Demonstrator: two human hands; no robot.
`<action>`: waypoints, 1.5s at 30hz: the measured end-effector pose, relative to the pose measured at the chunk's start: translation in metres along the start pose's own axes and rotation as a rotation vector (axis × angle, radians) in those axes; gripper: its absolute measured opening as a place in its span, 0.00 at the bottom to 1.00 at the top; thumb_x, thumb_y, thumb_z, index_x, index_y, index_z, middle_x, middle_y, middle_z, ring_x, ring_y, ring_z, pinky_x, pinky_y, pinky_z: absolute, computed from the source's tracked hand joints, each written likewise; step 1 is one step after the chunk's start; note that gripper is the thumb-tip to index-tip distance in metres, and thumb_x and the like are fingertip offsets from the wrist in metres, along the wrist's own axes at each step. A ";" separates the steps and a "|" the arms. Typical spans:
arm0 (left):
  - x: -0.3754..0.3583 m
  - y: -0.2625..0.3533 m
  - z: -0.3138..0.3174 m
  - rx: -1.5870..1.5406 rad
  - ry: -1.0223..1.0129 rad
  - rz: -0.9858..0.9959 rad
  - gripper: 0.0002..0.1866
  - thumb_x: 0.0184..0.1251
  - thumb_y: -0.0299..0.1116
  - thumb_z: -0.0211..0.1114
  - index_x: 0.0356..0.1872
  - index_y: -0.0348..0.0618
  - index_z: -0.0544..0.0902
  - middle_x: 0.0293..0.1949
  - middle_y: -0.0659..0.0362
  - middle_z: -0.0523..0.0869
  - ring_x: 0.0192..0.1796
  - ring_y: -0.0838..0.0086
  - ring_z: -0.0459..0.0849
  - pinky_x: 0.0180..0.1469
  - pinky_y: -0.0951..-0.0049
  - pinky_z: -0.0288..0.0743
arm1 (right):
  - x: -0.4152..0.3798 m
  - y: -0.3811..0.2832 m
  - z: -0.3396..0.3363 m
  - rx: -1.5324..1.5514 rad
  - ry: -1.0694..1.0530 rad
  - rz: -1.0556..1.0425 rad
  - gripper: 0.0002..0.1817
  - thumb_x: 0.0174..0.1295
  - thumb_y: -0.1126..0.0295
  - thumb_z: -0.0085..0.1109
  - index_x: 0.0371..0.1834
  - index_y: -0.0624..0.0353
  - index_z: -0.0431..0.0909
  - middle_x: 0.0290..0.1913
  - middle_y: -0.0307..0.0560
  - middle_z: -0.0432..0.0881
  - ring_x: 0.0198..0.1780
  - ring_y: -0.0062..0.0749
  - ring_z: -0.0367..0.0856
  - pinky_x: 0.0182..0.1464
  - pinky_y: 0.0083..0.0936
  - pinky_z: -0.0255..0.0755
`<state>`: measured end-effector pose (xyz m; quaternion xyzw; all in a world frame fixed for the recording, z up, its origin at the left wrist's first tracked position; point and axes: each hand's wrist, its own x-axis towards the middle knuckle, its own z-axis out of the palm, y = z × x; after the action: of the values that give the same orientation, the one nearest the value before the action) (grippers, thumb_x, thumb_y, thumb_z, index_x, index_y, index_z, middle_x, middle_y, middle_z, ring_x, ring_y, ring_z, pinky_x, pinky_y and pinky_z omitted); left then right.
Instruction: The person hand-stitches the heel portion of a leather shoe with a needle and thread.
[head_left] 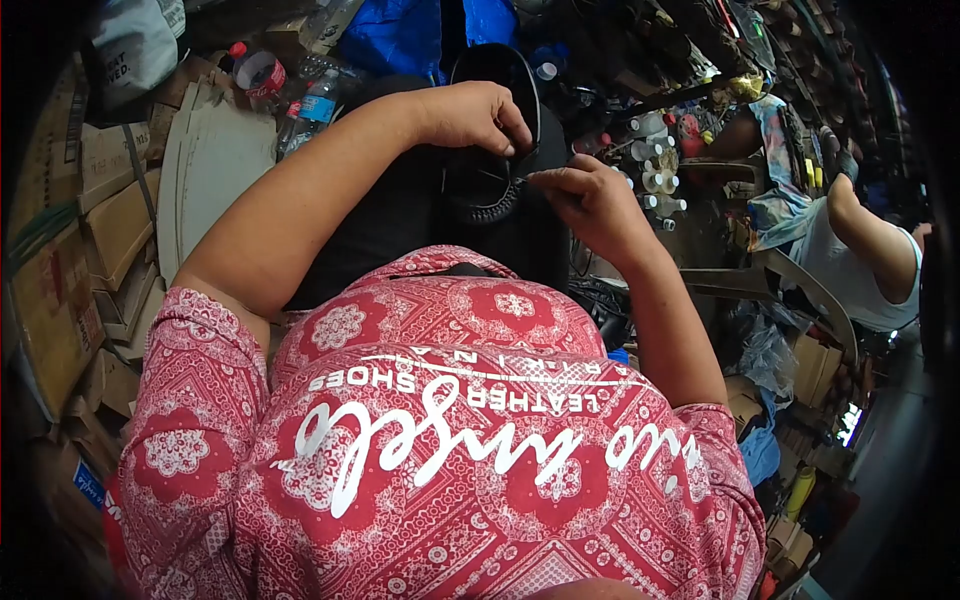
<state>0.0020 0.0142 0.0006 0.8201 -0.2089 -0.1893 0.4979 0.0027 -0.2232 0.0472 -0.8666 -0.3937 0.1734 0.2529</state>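
A black shoe (478,212) lies lengthwise on my lap, over dark trousers. Its near end has a ridged, stitched-looking edge, and a thin pale line runs along the far right rim. My left hand (470,118) reaches across the shoe from the left, fingers curled down and fingertips pinched together over its middle. At the right edge of the shoe is my right hand (592,200), with thumb and forefinger closed beside the ridged edge. What either pinch holds is too small to make out.
Plastic bottles (318,105) and stacked cardboard (120,225) lie to the left. More small bottles (655,180) stand to the right. A blue bag (390,40) is ahead. Another person in a pale shirt (860,265) sits at the far right, near a curved chair arm (815,290).
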 end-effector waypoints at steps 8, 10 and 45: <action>0.006 -0.003 0.001 0.028 -0.020 0.030 0.15 0.52 0.35 0.72 0.43 0.47 0.87 0.37 0.59 0.73 0.45 0.69 0.75 0.50 0.72 0.69 | 0.010 0.002 -0.004 -0.130 -0.032 -0.177 0.13 0.53 0.79 0.60 0.40 0.53 0.86 0.31 0.51 0.79 0.32 0.45 0.81 0.37 0.33 0.76; 0.003 -0.002 0.000 0.063 -0.011 0.027 0.16 0.51 0.35 0.74 0.43 0.47 0.87 0.38 0.59 0.73 0.45 0.68 0.74 0.50 0.71 0.69 | 0.010 0.007 -0.004 -0.058 -0.032 -0.179 0.13 0.54 0.78 0.61 0.41 0.52 0.86 0.32 0.49 0.78 0.34 0.42 0.81 0.38 0.32 0.76; -0.224 0.106 -0.102 -0.727 0.402 0.655 0.24 0.76 0.39 0.44 0.61 0.28 0.69 0.49 0.45 0.79 0.55 0.55 0.75 0.70 0.55 0.54 | -0.018 0.004 0.039 -0.155 0.220 -0.065 0.14 0.58 0.71 0.61 0.46 0.43 0.85 0.30 0.41 0.73 0.40 0.34 0.76 0.53 0.36 0.62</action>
<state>-0.1499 0.1647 0.1624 0.5065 -0.2754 0.0768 0.8135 -0.0252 -0.2275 0.0150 -0.8842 -0.4035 0.0382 0.2322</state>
